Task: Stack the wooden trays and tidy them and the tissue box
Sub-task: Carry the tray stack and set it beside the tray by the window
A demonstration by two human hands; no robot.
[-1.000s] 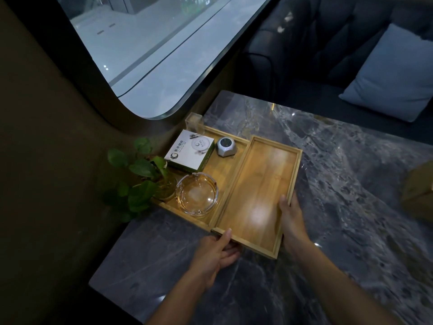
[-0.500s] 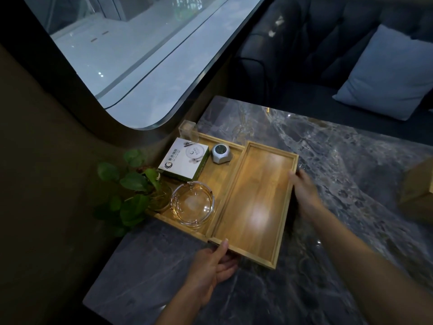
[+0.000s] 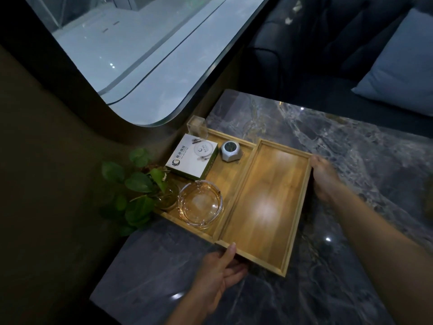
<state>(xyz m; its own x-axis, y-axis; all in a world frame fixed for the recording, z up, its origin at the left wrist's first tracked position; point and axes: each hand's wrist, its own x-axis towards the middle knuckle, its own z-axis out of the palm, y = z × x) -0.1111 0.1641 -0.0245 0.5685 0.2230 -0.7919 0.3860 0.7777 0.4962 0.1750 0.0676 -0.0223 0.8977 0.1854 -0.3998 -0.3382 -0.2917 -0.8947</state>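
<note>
An empty wooden tray [image 3: 264,202] lies on the dark marble table [image 3: 351,160], side by side with a second wooden tray [image 3: 225,174] by the wall. My left hand [image 3: 220,270] grips the empty tray's near left corner, thumb on the rim. My right hand [image 3: 324,177] holds its far right edge. The second tray carries a white and green tissue box [image 3: 192,156], a glass ashtray [image 3: 199,204], a small grey clock-like gadget [image 3: 230,151] and a clear toothpick holder [image 3: 196,126].
A green potted plant [image 3: 138,186] stands at the second tray's left edge against the brown wall. A curved window is above. A dark sofa with a blue cushion [image 3: 398,66] sits beyond the table.
My right hand slid along the empty tray's right edge from near the front toward the far corner. The left hand stayed at the near corner. The view shifted slightly.
</note>
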